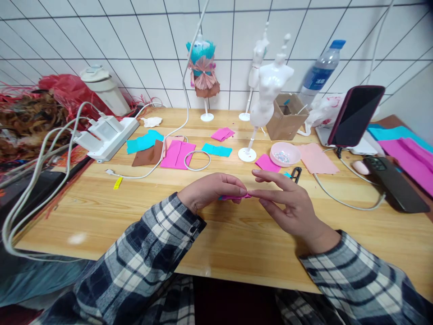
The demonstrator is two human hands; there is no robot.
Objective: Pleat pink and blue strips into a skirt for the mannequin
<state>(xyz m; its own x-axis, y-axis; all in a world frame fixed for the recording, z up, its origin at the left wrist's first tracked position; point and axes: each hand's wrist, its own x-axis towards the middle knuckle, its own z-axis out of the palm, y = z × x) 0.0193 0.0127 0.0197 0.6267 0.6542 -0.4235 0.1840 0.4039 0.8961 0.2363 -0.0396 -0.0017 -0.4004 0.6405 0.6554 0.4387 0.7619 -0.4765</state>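
My left hand (pixel 219 189) pinches a small piece of magenta crepe paper (pixel 237 197), with a bit of blue showing at its left end. Most of the piece is hidden under the fingers. My right hand (pixel 287 203) is beside it with fingers spread, one fingertip touching the right end of the magenta piece. Beyond the hands stands a bare white mini mannequin (pixel 270 85) on a round base. A pink bowl (pixel 289 148) of small shiny beads sits to its right, near a magenta paper square (pixel 267 163) and a black clip-like tool (pixel 296 174).
Blue (pixel 145 141), brown (pixel 147 154) and magenta paper sheets (pixel 177 155) lie left of centre. A dressed mannequin (pixel 204 67) stands by the wall. A power strip (pixel 113 137) with cables is at left; a propped phone (pixel 356 115) and a dark phone (pixel 394 183) are at right.
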